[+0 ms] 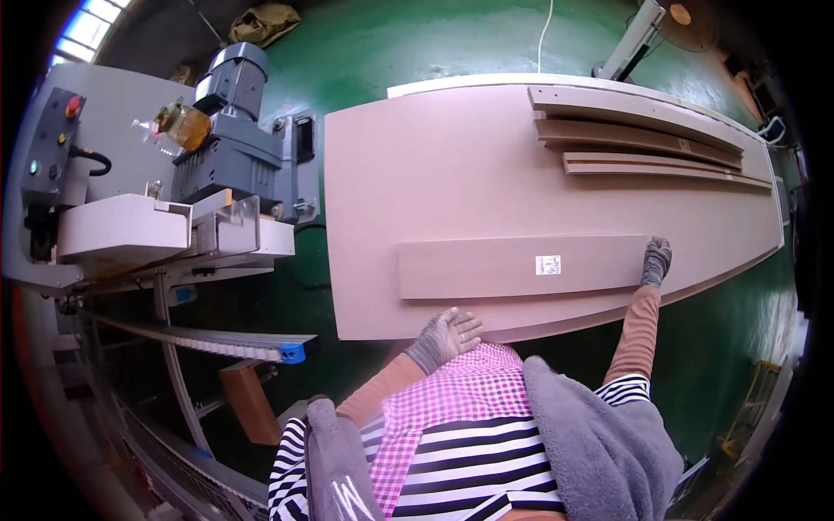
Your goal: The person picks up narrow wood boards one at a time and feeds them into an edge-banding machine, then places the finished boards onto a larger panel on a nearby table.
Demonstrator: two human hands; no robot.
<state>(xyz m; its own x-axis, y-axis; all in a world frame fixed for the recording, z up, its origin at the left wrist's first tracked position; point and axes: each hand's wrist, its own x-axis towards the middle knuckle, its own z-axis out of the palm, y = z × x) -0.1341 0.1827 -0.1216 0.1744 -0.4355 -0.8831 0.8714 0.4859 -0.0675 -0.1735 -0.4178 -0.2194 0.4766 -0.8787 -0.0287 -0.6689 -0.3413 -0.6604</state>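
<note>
Pinkish tabletop (434, 174), long board (478, 269) running sideways, left hand (449, 334) spread, right hand (657, 260) seemingly clamping board's right end

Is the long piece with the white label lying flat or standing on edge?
The long piece lies flat: its broad face, bearing the label, points upward.

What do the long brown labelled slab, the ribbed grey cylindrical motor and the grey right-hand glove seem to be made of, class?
Long brown labelled slab: perhaps matt cardboard or board, given its dull, even face. Ribbed grey cylindrical motor: likely painted metal; rigid fins, slight sheen. Grey right-hand glove: apparently matt knitted fabric, hugging the fingers.
</note>
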